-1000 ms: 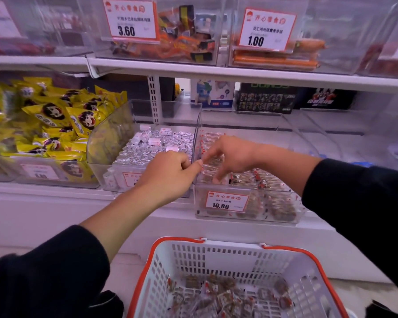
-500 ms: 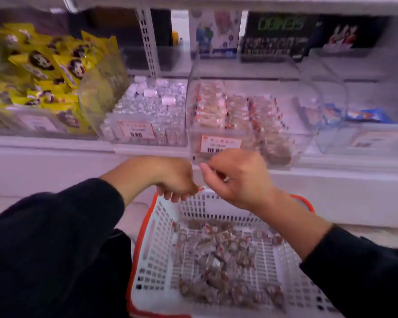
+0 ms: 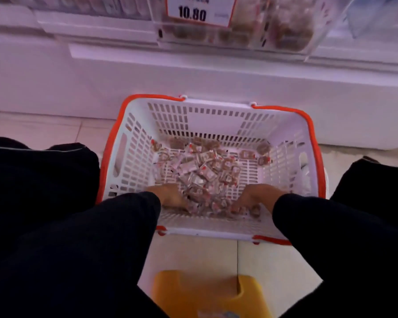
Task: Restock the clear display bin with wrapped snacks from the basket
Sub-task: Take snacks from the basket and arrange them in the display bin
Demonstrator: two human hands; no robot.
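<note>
Both hands, left (image 3: 170,197) and right (image 3: 254,198), low inside the basket (image 3: 133,143) near wall, fingers curled into snacks (image 3: 200,166), grip unclear.

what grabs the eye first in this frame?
The white basket with the orange rim, on the floor mid-frame, with both hands down in its pile of wrapped snacks: left hand, right hand. Above it, the 10.80 price tag on the clear display bin.
</note>
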